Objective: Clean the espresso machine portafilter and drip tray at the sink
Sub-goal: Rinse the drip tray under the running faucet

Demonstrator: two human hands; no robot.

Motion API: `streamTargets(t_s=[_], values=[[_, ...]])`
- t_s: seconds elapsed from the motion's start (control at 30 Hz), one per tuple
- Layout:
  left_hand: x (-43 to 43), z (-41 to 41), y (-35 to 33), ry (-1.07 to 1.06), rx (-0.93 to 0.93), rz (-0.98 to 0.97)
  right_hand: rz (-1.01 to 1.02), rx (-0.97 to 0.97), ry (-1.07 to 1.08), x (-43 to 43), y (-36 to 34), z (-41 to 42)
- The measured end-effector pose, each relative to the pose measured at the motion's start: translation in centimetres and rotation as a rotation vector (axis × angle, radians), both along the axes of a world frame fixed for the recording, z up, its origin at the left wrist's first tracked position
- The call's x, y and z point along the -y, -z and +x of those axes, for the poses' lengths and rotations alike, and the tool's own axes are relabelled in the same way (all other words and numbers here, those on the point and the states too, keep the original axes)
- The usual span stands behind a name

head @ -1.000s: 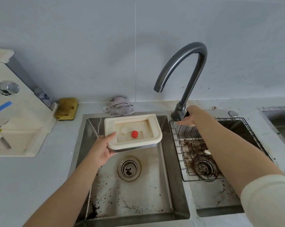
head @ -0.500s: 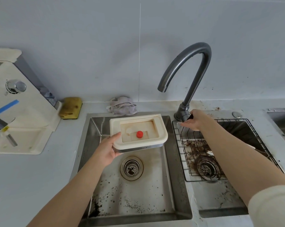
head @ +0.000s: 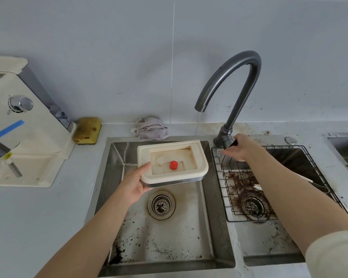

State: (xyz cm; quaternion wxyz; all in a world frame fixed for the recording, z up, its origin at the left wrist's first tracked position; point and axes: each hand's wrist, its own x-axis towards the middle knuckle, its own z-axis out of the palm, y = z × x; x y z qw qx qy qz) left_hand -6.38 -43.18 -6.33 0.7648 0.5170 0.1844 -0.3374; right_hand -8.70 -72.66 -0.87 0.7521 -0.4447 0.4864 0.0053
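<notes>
My left hand grips the near left corner of the cream drip tray, which hangs level over the left sink basin. The tray has a stained recess with a red float in it. A thin stream of water falls from the grey curved faucet onto the tray's far right rim. My right hand is closed on the faucet's black lever at its base. Behind my right forearm a handle lies in the right basin; it may be the portafilter's.
A cream espresso machine stands on the counter at the left. A yellow sponge and a crumpled grey cloth lie behind the left basin. A black wire rack with coffee grounds sits in the right basin. Both basins are speckled with grounds.
Water now runs from the faucet in a thin stream onto the tray's rim; earlier none flowed. Both hands have kept their holds in place.
</notes>
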Motion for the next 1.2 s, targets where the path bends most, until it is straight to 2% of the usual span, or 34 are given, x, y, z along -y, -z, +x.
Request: streamTargets(t_s=[0.57,0.67,0.77,0.87,1.03,1.2], values=[[-0.2,-0.4,0.4,0.012,-0.01,0.018,0.029,0.017,-0.046,0.1,1.0,-0.5],[-0.2,-0.5,0.5,0.018,-0.004,0.014,-0.033,0.015,-0.147,-1.0,1.4,-1.2],[-0.2,-0.5,0.5,0.027,0.004,-0.003,-0.168,-0.056,-0.387,-2.5,2.2,-2.1],[-0.1,-0.6,0.5,0.051,0.014,-0.022,-0.115,-0.041,-0.546,-4.1,2.2,-3.0],[-0.1,-0.6,0.6,0.079,-0.001,-0.042,-0.17,0.076,-0.595,-5.1,2.0,-3.4],[0.2,-0.5,0.7,0.065,0.002,0.003,-0.264,0.099,-0.622,-5.0,1.5,-3.4]])
